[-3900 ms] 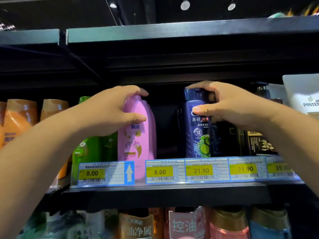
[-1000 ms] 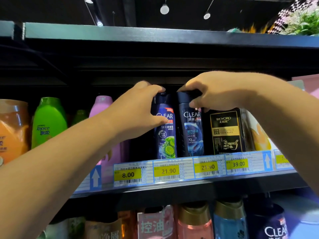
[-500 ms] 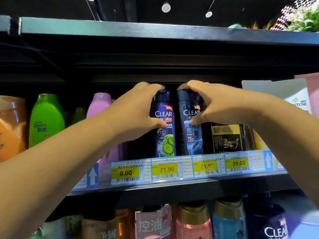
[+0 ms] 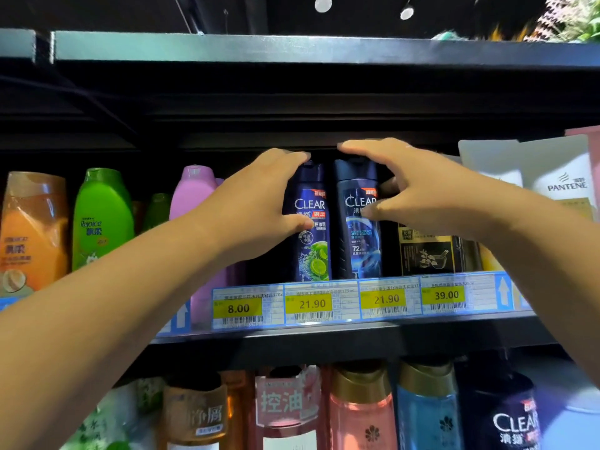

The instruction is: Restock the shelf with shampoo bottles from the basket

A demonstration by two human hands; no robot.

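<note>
Gripping blue bottle, left hand, dark bottle, right hand

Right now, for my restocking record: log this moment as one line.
left hand: grips lime CLEAR bottle | right hand: grips dark CLEAR bottle | bottles: upright, side by side on shelf

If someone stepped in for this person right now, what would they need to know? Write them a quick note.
Hands: the left hand grips the lime-label CLEAR bottle; the right hand grips the darker CLEAR bottle.
Both bottles stand upright, side by side on the shelf, above the 21.90 tags.
Done: these two are in place.
Left: let go, then probably fetch more; the basket is out of view.
</note>
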